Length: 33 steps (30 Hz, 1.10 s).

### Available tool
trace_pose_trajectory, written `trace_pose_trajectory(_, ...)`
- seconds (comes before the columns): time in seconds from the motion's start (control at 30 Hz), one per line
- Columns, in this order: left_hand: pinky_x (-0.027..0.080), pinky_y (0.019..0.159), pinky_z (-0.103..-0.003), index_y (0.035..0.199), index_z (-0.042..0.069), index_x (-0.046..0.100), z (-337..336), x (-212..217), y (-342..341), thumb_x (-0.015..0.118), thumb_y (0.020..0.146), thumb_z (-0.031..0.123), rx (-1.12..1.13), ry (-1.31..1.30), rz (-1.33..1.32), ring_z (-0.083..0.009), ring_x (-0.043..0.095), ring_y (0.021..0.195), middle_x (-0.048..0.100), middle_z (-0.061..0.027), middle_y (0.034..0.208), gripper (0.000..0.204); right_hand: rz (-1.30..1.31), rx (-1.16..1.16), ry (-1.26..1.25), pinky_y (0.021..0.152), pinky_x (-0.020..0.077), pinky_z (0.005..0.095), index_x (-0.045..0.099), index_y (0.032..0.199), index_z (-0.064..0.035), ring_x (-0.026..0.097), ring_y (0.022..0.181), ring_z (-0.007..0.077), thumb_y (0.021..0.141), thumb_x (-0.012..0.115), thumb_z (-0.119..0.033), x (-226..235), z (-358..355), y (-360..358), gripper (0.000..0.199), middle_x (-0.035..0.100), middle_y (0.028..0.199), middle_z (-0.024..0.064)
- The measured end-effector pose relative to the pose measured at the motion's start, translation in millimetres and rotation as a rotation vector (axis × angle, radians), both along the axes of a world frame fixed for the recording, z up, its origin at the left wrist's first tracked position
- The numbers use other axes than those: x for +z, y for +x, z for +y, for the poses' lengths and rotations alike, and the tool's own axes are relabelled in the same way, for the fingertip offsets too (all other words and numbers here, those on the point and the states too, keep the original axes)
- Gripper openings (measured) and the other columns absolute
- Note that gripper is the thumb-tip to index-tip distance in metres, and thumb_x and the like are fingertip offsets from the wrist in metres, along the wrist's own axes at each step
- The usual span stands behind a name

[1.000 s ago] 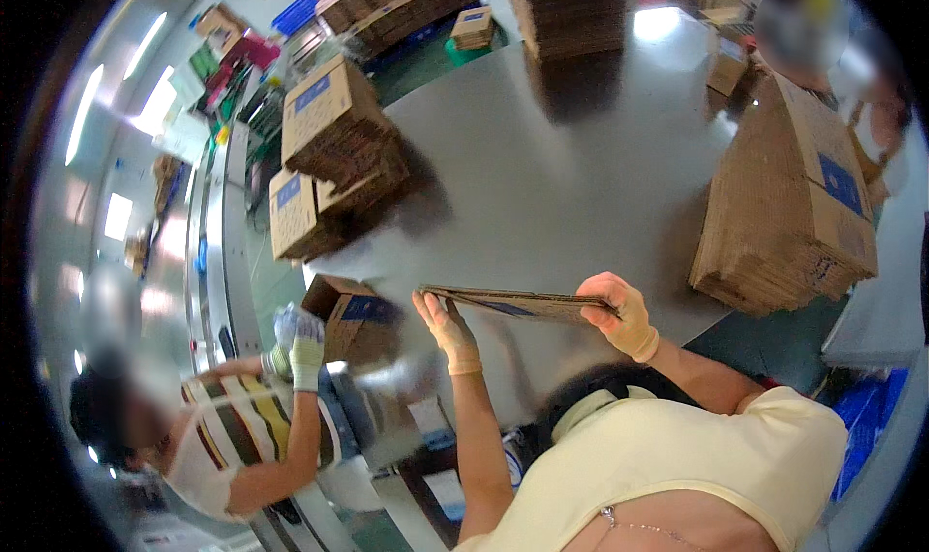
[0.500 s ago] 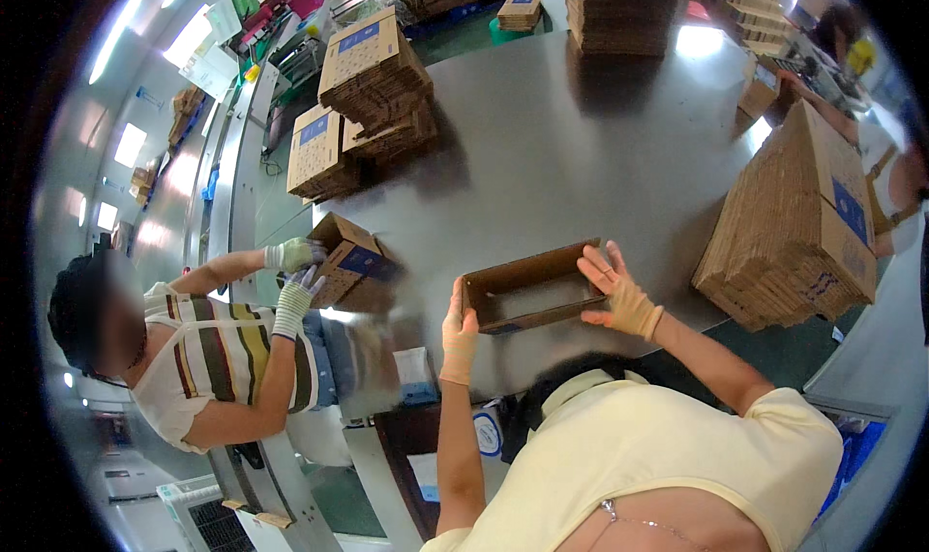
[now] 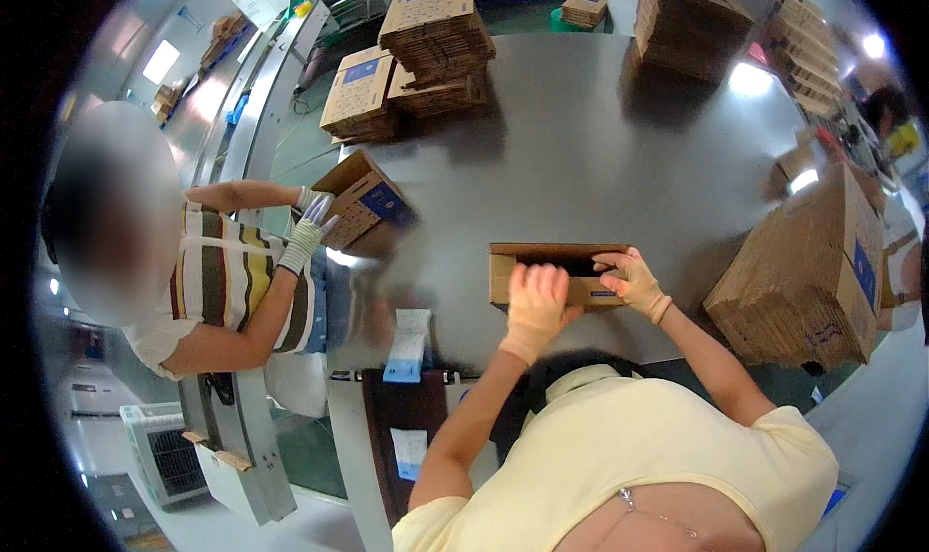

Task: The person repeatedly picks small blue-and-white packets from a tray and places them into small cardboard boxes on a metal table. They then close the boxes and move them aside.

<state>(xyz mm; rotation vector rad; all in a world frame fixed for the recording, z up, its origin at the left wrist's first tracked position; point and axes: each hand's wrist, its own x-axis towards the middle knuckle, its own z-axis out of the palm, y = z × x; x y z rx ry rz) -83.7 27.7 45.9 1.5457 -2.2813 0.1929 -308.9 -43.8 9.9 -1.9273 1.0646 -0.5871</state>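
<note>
In front of me on the metal table stands a brown cardboard box (image 3: pixel 501 279), its top open and a small blue mark on its near wall. My left hand (image 3: pixel 538 310), in a pale fingerless glove, bends its fingers over the near wall from above. My right hand (image 3: pixel 634 283), gloved alike, grips the box at its near right corner, thumb and fingers on the wall. Shadow and my fingers hide most of the inside.
At the left a co-worker in striped gloves holds another carton (image 3: pixel 363 204). Tall stacks of flattened cartons (image 3: pixel 789 281) stand on the right and at the back (image 3: pixel 440 34). White-and-blue packets (image 3: pixel 410 344) lie at the near edge of the metal table (image 3: pixel 561 155).
My left hand has gone from the box's left end to the middle of its near wall. The right hand has shifted to the near right corner, and its spread fingers have closed.
</note>
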Motion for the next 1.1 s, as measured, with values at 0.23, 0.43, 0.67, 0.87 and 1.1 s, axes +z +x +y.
trace_pose_trajectory(0.23,0.051,0.075,-0.039,0.102,0.004,0.06,-19.3,-30.2,30.7,0.068,0.077,0.019,0.321,0.193,0.34,-0.0287,0.062,0.081,0.063,-0.008,0.085,0.031,-0.212,-0.177,-0.232,0.11,0.0291,0.0418,0.031,0.142,-0.004,0.035,0.133,0.0314,0.077,0.069,-0.054,4.8,16.8,-5.9,0.091,0.035,0.146,0.0144)
trace_pose_trajectory(0.43,0.05,0.082,-0.034,0.116,-0.004,0.054,-18.7,-89.9,43.6,0.07,0.085,0.028,0.367,0.808,2.15,-0.0197,0.061,0.089,0.064,-0.0073,0.102,0.047,0.471,0.481,-0.472,0.094,0.0448,0.0415,0.059,0.114,-0.0092,0.056,0.11,0.0313,0.074,0.071,-0.044,56.0,34.1,1.6,0.054,0.06,0.113,0.013)
trace_pose_trajectory(0.67,0.046,0.087,-0.036,0.112,-0.003,0.056,6.7,-150.5,46.3,0.059,0.092,0.04,0.689,0.569,0.974,-0.0243,0.059,0.096,0.063,-0.0136,0.101,0.048,0.714,0.728,-0.376,0.066,0.0518,0.0399,0.063,0.083,-0.0102,0.066,0.074,0.0281,0.083,0.056,-0.021,29.4,62.0,71.3,0.013,0.065,0.072,0.0092)
trace_pose_trajectory(0.87,0.051,0.074,-0.039,0.11,-0.001,0.057,-1.7,-42.8,32.4,0.063,0.087,0.02,0.674,0.324,0.547,-0.0324,0.065,0.082,0.065,-0.0186,0.102,0.032,0.819,0.777,-0.385,0.067,0.0513,0.0382,0.064,0.093,-0.0108,0.066,0.078,0.0273,0.085,0.057,-0.016,21.1,71.9,93.7,0.012,0.066,0.075,0.0085)
trace_pose_trajectory(1.1,0.05,0.065,-0.032,0.098,0.002,0.058,11.4,-97.8,75.0,0.068,0.086,0.021,0.587,0.798,1.897,-0.0161,0.058,0.068,0.06,-0.0017,0.079,0.025,0.634,0.803,-0.489,0.066,0.0516,0.0373,0.064,0.084,-0.0104,0.065,0.075,0.0257,0.081,0.059,-0.016,25.9,64.9,81.3,0.008,0.063,0.073,0.0072)
